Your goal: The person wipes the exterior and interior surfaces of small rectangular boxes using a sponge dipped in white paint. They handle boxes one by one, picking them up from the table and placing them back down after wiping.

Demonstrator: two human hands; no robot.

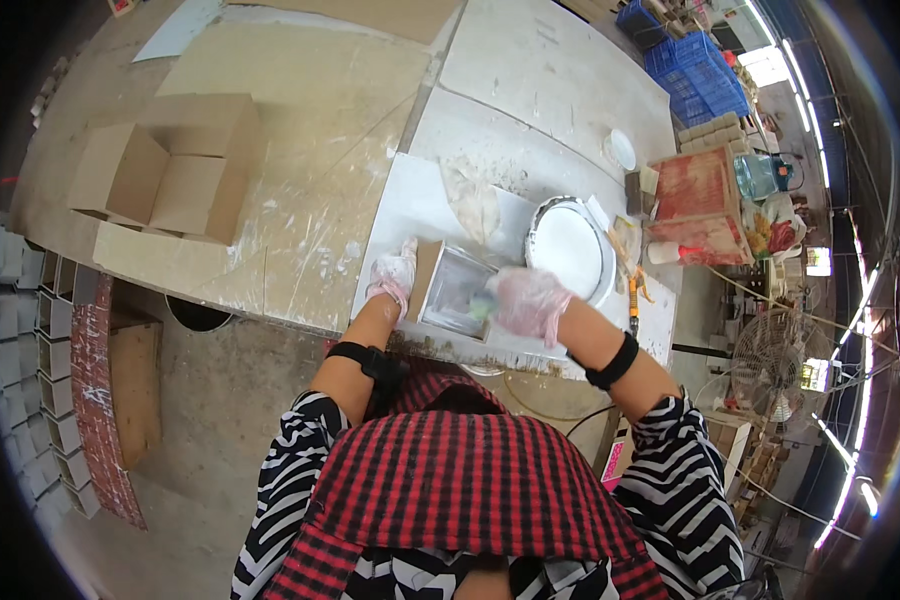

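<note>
A small open-topped box point(457, 291) stands near the table's front edge, its inside grey-white and wet-looking, its left side bare brown. My left hand point(394, 273), in a thin clear glove smeared white, lies along the box's left side with its fingers stretched out. At the box's right side is my right hand point(532, 303), gloved too, with bent fingers closed on a small pale green pad point(483, 304) that reaches over the box. The pad is partly hidden, its exact kind unclear. Beyond the right hand sits a round basin of white liquid point(568, 246), its rim crusted.
A larger cardboard box point(175, 170) stands open on the left of the worktable point(315, 190). A whitish crumpled cloth or film point(470, 203) lies behind the small box. Right of the basin are an orange-handled tool point(633, 298), a white bottle point(662, 252) and a red wooden crate point(698, 205).
</note>
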